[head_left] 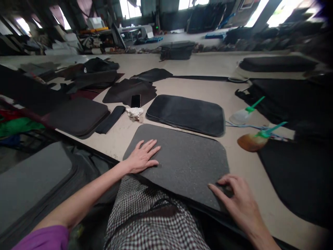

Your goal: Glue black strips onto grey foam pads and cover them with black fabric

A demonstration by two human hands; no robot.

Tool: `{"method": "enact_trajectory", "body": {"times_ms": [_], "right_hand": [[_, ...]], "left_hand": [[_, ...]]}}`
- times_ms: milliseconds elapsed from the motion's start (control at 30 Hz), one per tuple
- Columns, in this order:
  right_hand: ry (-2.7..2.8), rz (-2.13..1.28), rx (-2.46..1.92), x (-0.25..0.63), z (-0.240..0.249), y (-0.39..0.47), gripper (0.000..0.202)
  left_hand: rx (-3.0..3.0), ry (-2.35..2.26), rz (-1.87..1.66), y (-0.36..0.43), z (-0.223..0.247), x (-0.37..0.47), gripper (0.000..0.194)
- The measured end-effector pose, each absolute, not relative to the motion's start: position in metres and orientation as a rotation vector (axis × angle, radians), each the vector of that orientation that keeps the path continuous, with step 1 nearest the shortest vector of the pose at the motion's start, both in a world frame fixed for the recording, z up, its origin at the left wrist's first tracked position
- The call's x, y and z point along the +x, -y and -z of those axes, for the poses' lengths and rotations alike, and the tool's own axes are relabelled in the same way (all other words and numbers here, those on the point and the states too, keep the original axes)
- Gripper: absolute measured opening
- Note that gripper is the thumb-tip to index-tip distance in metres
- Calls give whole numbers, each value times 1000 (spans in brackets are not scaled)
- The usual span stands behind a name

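A grey mat-like panel (182,163) with rounded corners lies flat on the table in front of me, its surface speckled with pale bits. My left hand (142,158) rests palm down on the panel's left part, fingers spread. Over the near right corner is my right hand (238,198), its thumb and curled fingertips apart at the panel's surface; I see nothing held between them. Just beyond the panel sits a stack of black rounded pieces (186,114).
To the right are a bottle of brown liquid (252,142) and a clear bottle (240,116), both with green nozzles. A phone (135,101) and a crumpled white wad (134,113) lie left of the black stack. Dark sheets (299,170) cover the right side.
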State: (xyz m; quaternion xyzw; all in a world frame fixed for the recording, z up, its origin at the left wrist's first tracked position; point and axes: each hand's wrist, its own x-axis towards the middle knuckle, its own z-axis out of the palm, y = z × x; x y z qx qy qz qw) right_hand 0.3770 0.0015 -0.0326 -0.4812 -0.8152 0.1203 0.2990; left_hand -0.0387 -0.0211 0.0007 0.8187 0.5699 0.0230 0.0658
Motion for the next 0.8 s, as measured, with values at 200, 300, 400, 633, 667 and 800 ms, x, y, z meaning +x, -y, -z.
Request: {"method": "enact_trajectory", "body": {"times_ms": [200,300,400,633,667,800], "right_hand": [[2278,-83,-1277,350,11,-22,51],[2344,76,-1246,325,16,-41,61],[2386,176,-1295,310,35,-52,70],[2428,179,-1306,316,61,-54,75],[2423,165,-1311,316,60,-54,75],[2425,156,-1385,311,49,-51,74]], "left_hand": [[2469,-1626,-210,-4,-22,2,80],[2502,-1551,-274,-25,-18,36,85],[2517,-1593,-299,-45,-3,47,90],[2437,-1816,-151,-63,13,-37,90],[2411,-1858,-131,-64,11,-52,88],[2304,-1970,-62,-63,6,-92,81]]}}
